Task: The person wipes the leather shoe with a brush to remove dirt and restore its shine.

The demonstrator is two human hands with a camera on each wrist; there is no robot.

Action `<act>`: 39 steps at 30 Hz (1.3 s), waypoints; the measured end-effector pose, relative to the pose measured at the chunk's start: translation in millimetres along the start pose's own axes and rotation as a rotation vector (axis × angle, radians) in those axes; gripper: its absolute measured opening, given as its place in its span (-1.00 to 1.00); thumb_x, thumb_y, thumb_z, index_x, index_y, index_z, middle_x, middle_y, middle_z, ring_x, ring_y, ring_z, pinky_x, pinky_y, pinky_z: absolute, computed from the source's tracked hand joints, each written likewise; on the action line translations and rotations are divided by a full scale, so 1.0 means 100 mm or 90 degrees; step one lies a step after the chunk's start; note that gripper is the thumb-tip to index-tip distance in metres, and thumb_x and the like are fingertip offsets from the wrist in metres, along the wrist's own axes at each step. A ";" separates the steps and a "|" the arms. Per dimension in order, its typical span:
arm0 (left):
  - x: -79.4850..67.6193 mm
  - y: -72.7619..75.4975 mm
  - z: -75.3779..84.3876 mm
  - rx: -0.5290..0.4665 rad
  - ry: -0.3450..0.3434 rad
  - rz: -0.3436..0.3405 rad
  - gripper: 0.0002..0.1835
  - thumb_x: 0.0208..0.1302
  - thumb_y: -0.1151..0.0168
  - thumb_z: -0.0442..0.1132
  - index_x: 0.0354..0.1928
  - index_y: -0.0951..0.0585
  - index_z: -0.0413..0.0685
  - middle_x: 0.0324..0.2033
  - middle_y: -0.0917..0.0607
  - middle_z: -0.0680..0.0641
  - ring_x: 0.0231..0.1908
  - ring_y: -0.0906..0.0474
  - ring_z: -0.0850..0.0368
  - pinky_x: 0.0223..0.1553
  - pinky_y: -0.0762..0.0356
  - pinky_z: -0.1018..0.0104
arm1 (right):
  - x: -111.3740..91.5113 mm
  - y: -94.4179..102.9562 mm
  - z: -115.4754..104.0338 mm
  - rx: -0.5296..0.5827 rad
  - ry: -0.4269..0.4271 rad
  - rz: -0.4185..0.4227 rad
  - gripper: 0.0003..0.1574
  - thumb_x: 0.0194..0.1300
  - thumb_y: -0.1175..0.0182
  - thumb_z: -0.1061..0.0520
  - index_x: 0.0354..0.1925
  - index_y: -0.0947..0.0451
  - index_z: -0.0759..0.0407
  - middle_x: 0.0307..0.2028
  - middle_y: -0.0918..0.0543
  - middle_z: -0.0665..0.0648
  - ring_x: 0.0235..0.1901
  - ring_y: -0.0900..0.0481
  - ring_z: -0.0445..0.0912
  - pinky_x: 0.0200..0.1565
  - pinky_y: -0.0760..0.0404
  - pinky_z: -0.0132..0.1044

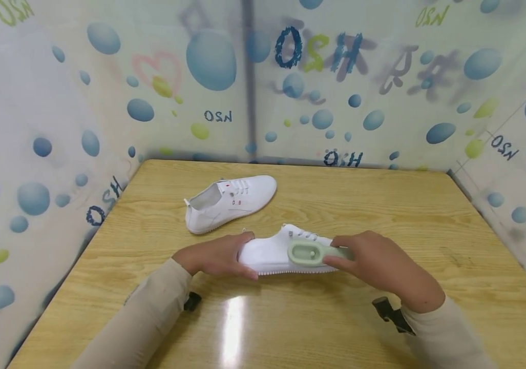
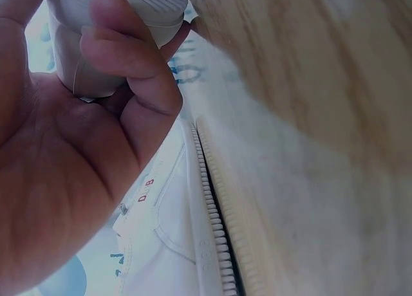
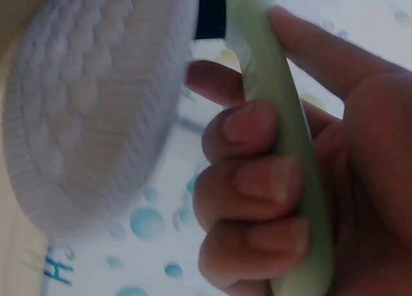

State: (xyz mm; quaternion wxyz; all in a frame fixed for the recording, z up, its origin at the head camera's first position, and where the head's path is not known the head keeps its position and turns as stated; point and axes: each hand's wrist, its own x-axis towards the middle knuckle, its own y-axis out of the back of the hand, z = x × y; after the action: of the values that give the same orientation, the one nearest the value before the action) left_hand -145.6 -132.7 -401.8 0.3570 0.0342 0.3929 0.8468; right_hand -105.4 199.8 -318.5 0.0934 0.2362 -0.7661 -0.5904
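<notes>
My left hand point(image 1: 218, 256) grips a white lace-up shoe point(image 1: 263, 254) by its heel, thumb and fingers on either side. In the left wrist view the fingers curl around that heel point(image 2: 87, 58), part of the sole showing. My right hand point(image 1: 375, 264) holds a pale green brush point(image 1: 306, 260) by its handle, the head lying against the side of the shoe and covering part of it. Fingers wrap the brush handle point(image 3: 299, 180) in the right wrist view, where dark bristles point(image 3: 212, 13) show near the textured sole point(image 3: 77, 103).
A second white shoe point(image 1: 253, 197) stands behind on the wooden table point(image 1: 382, 200), toe pointing right. Printed curtain-like walls point(image 1: 216, 123) with blue bubbles border the table at the back and sides. Dark wrist devices point(image 1: 389, 312) sit by the sleeves.
</notes>
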 end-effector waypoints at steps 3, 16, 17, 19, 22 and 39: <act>0.00 0.00 0.01 0.006 0.000 -0.003 -0.33 0.01 -0.52 0.19 0.04 -0.40 0.09 -0.25 -0.57 0.05 -0.21 -0.52 0.18 -0.10 -0.47 0.23 | -0.06 0.09 0.10 0.007 -0.021 -0.011 -0.47 0.31 -0.17 -0.41 -0.07 -0.68 -0.08 -0.29 -0.71 -0.14 -0.39 -0.53 -0.27 -0.32 -0.52 -0.24; 0.02 0.04 0.04 0.012 0.008 -0.008 -0.33 0.02 -0.52 0.18 0.03 -0.39 0.09 -0.26 -0.58 0.04 -0.22 -0.52 0.17 -0.10 -0.46 0.21 | -0.05 0.10 0.09 0.012 -0.014 0.010 -0.42 0.28 -0.19 -0.41 0.00 -0.71 -0.07 -0.14 -0.76 -0.06 -0.23 -0.64 -0.19 -0.19 -0.62 -0.10; 0.02 0.04 0.04 0.010 0.008 -0.009 -0.34 0.02 -0.52 0.17 0.03 -0.39 0.09 -0.26 -0.58 0.04 -0.22 -0.52 0.17 -0.11 -0.46 0.21 | -0.03 0.07 0.06 0.014 -0.010 0.012 -0.45 0.29 -0.21 -0.38 -0.01 -0.71 -0.06 -0.15 -0.76 -0.06 -0.25 -0.63 -0.20 -0.20 -0.62 -0.12; 0.02 0.03 0.03 0.007 0.009 -0.010 -0.34 0.02 -0.52 0.17 0.03 -0.39 0.09 -0.26 -0.58 0.04 -0.22 -0.52 0.17 -0.11 -0.47 0.21 | 0.00 0.03 0.02 0.018 -0.001 0.015 -0.52 0.30 -0.24 -0.33 -0.06 -0.71 -0.05 -0.23 -0.74 -0.09 -0.33 -0.58 -0.23 -0.25 -0.58 -0.18; 0.02 0.03 0.02 0.010 0.012 -0.009 -0.33 0.02 -0.51 0.18 0.04 -0.39 0.09 -0.25 -0.57 0.04 -0.21 -0.51 0.16 -0.10 -0.46 0.21 | 0.02 0.02 -0.01 0.017 0.008 0.013 -0.55 0.31 -0.23 -0.32 -0.11 -0.71 -0.06 -0.32 -0.71 -0.13 -0.41 -0.49 -0.26 -0.32 -0.52 -0.24; 0.01 0.00 0.01 0.009 0.022 -0.012 -0.31 0.02 -0.51 0.19 0.05 -0.38 0.07 -0.24 -0.57 0.03 -0.20 -0.50 0.16 -0.10 -0.46 0.22 | -0.09 0.12 0.11 0.016 -0.032 0.003 -0.44 0.29 -0.18 -0.42 -0.01 -0.71 -0.10 -0.15 -0.76 -0.08 -0.24 -0.64 -0.21 -0.21 -0.62 -0.11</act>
State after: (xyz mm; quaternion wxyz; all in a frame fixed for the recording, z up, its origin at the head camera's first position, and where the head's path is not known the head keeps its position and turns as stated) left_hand -146.0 -131.6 -400.8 0.3578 0.0185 0.4049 0.8412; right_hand -105.2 216.1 -309.2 0.0726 0.2208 -0.7760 -0.5863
